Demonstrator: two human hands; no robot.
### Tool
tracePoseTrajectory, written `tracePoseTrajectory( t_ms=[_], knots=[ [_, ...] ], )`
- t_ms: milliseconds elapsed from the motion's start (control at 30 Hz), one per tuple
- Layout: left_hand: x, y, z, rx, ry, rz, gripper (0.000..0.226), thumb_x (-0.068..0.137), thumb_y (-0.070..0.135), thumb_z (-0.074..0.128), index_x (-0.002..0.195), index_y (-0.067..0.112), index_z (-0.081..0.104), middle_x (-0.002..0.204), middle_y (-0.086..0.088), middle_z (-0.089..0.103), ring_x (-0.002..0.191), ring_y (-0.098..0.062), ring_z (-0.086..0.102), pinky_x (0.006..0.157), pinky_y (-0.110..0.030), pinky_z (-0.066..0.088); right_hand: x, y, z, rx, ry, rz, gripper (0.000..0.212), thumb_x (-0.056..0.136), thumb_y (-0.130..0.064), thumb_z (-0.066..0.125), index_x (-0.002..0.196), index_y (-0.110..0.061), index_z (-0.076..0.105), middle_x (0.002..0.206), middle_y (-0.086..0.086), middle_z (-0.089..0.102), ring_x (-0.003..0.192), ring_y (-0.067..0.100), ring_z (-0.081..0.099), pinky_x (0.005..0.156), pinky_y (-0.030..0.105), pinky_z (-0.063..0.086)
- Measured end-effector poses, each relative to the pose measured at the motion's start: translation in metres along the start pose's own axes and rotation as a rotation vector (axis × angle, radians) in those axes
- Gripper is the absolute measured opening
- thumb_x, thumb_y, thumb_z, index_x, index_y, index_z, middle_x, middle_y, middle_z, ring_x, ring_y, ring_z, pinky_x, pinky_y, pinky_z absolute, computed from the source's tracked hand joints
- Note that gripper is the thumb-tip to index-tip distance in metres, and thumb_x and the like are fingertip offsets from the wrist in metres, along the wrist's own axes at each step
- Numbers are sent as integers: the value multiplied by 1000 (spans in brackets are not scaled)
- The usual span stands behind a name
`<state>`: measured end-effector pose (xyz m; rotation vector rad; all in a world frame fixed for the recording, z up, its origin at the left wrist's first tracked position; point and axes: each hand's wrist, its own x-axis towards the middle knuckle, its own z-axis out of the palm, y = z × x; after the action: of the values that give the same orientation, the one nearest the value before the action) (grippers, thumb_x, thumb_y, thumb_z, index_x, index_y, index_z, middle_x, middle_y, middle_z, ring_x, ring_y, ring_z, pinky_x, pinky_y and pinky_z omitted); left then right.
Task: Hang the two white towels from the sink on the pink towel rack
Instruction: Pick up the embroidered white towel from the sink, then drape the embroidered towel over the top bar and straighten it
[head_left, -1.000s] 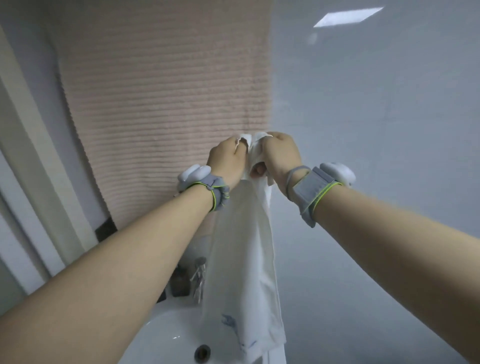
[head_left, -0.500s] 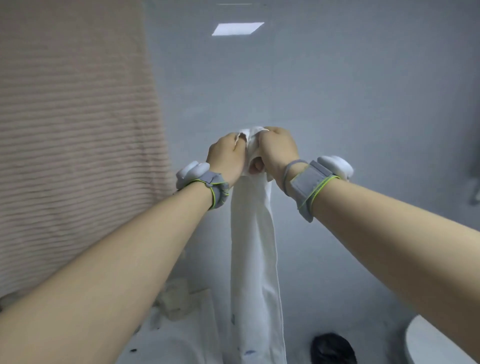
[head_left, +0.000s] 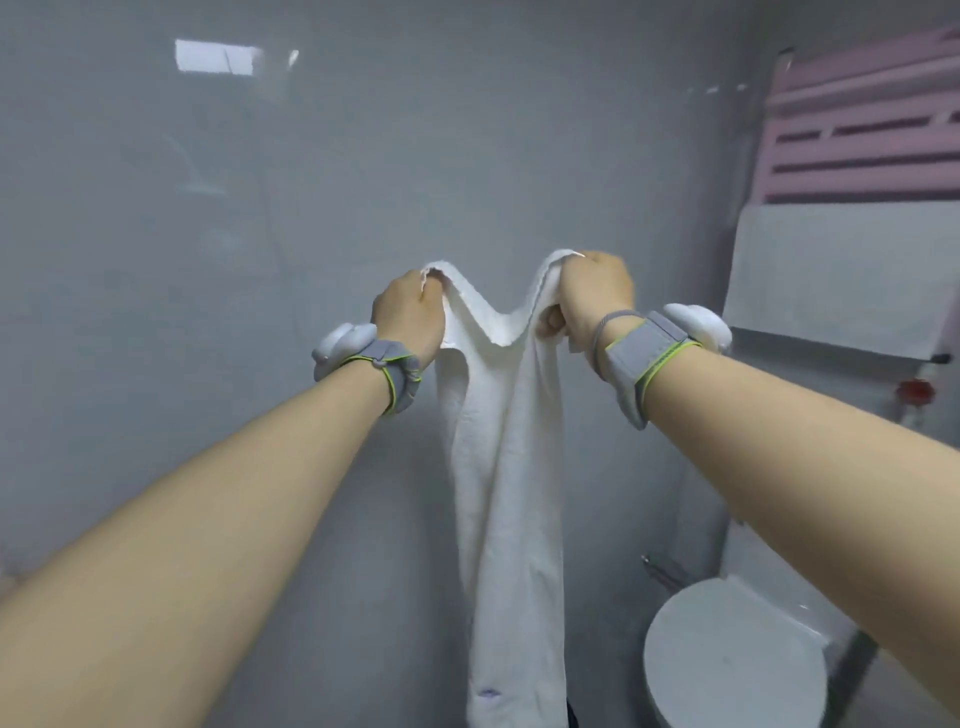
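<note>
A white towel (head_left: 511, 467) hangs long and narrow in front of me, held up by its top edge. My left hand (head_left: 410, 312) grips the left corner and my right hand (head_left: 592, 296) grips the right corner, with the edge sagging between them. The pink towel rack (head_left: 862, 130) is mounted high on the wall at the upper right. Another white towel (head_left: 841, 280) hangs flat from the rack's lower part. The sink is out of view.
A white toilet (head_left: 727, 660) with its lid closed stands at the lower right, below the rack. A red valve (head_left: 917, 389) sits on the wall beside it. A plain grey wall (head_left: 208, 260) fills the left and middle.
The view has swung right, away from the beige ribbed towel and the sink, bringing the pink rack and toilet into sight. My hands have moved apart, spreading the towel's top edge.
</note>
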<state>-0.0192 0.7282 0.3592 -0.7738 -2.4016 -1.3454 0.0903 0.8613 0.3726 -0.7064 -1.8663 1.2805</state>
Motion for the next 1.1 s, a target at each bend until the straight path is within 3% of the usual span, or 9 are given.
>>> tracePoseTrajectory(
  t_ms=[133, 233, 300, 400, 500, 667, 867, 967, 1100],
  knots=[
    [26, 22, 62, -23, -7, -28, 44, 95, 35, 27, 92, 4, 59, 104, -27, 65, 95, -48, 62, 85, -51, 54, 58, 38, -75, -35, 64, 182, 21, 84, -5, 35, 76, -5, 54, 30, 3, 53, 30, 20, 54, 35, 17, 39],
    [43, 43, 104, -81, -21, -28, 48, 91, 38, 26, 85, 4, 58, 102, -29, 65, 93, -50, 61, 84, -53, 54, 86, 55, -120, -109, 138, 193, 25, 87, -1, 35, 91, 7, 58, 36, 3, 58, 37, 21, 58, 37, 21, 44],
    [50, 52, 120, -95, -32, -12, 51, 93, 36, 27, 89, -2, 60, 102, -31, 65, 93, -50, 61, 84, -53, 54, 93, 62, -134, -137, 167, 184, 28, 98, -7, 35, 111, 3, 57, 65, 11, 68, 35, 12, 53, 26, 13, 32],
    [65, 72, 157, -98, -80, 27, 47, 97, 31, 28, 91, -3, 60, 101, -30, 65, 91, -49, 62, 84, -51, 54, 108, 73, -168, -230, 262, 192, 32, 98, -4, 39, 122, 10, 57, 111, 24, 65, 88, 30, 65, 39, 13, 38],
    [80, 87, 191, -81, -132, 101, 39, 98, 28, 30, 82, 3, 56, 99, -30, 64, 89, -48, 62, 82, -50, 55, 123, 79, -193, -336, 302, 253, 19, 86, 7, 50, 98, 8, 64, 97, 22, 70, 107, 38, 63, 73, 33, 48],
    [115, 104, 245, -80, -210, 166, 47, 100, 33, 30, 97, -3, 61, 103, -28, 65, 95, -46, 61, 85, -47, 53, 163, 110, -220, -189, 502, 271, 32, 83, -18, 27, 81, -5, 57, 44, 11, 64, 82, 38, 66, 78, 40, 57],
    [161, 123, 299, -123, -275, 252, 46, 101, 32, 31, 101, -4, 60, 106, -27, 63, 99, -46, 58, 88, -45, 50, 188, 103, -235, -287, 635, 262, 23, 94, -8, 32, 85, -5, 53, 60, 7, 54, 80, 25, 46, 58, 22, 30],
    [185, 131, 325, -142, -300, 294, 46, 101, 34, 33, 97, -4, 59, 102, -27, 64, 96, -46, 59, 85, -45, 51, 210, 109, -240, -293, 723, 216, 33, 87, -17, 34, 84, 1, 61, 74, 18, 68, 83, 35, 61, 73, 32, 51],
    [212, 140, 359, -97, -306, 391, 40, 101, 33, 33, 90, 2, 55, 92, -21, 61, 92, -42, 55, 73, -37, 40, 231, 114, -252, -276, 863, 200, 32, 85, -13, 40, 90, 0, 69, 81, 21, 69, 80, 39, 63, 75, 38, 54]
  ],
)
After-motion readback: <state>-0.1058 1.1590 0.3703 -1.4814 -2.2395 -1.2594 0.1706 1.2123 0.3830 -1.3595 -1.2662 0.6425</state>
